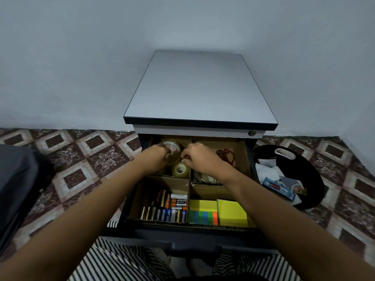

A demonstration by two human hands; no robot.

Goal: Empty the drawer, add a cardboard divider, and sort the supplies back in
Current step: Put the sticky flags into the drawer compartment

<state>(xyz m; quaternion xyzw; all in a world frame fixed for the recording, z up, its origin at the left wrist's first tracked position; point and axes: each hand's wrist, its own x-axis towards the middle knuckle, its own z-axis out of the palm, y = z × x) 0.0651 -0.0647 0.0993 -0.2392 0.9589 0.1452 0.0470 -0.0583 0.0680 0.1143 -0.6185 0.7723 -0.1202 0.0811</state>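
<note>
The drawer [188, 233] is pulled out, and a cardboard divider [190, 192] cuts it into little boxes. Both hands are in the back box on the left.

The left hand [157, 157] is curled around the left side of the big tape roll [172, 148] and holds it. The right hand [199, 159] comes in from the other side. Its fingers [185, 157] are bent, with the tips at the right edge of the same roll. I cannot tell if they pinch it or only touch it. So the big roll sits right between the two hands.

A small tape roll [180, 169] lies just under the right fingertips, on the side closer to the person. Red scissors [228, 155] lie in the box just past the right hand.

In front of the left wrist, closer to the person, is a box full of batteries [168, 206]. Under the right arm is a box with bright sticky notes [203, 212] and a yellow pad [232, 212], side by side.

On the floor, well off to the right of the right arm, a black bin [313, 179] holds papers [268, 171].
</note>
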